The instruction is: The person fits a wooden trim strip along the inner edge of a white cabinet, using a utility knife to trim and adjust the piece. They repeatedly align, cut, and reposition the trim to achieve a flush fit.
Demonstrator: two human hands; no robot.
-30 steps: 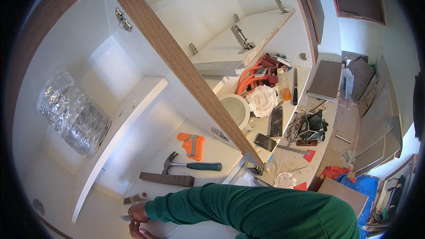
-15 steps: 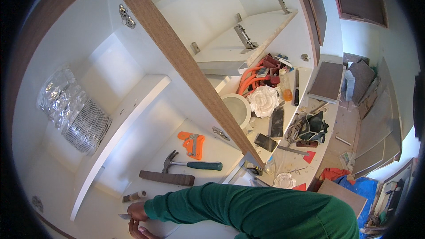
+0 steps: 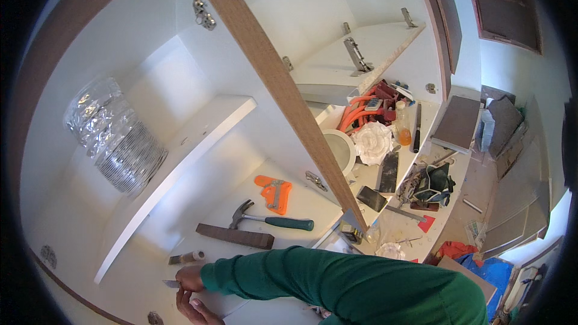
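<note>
My right hand (image 3: 191,278), at the end of a green sleeve, is closed on a small knife whose pale pointed blade (image 3: 171,284) sticks out to the left. Just below it my left hand (image 3: 195,309) has its fingers stretched up toward the blade, thumb apart; its lower part is cut off by the picture edge. I cannot tell whether the fingertips touch the blade. A short brown roll with a pale end (image 3: 188,257) lies just beyond the hands. Farther off are a brown wooden block (image 3: 235,236), a claw hammer (image 3: 274,221) with a green grip, and an orange tool (image 3: 276,195).
A curved white shelf (image 3: 180,159) overhangs on the left, with a silver flexible duct (image 3: 117,138) above it. A brown-edged upright (image 3: 277,93) divides the cabinet. Beyond it a cluttered counter holds orange hose (image 3: 356,112), a bottle (image 3: 403,126) and a dark pouch (image 3: 433,182).
The whole view has shifted, so the cabinet and tools sit a little farther right. The right hand keeps the knife, and the left hand's fingers and thumb show more.
</note>
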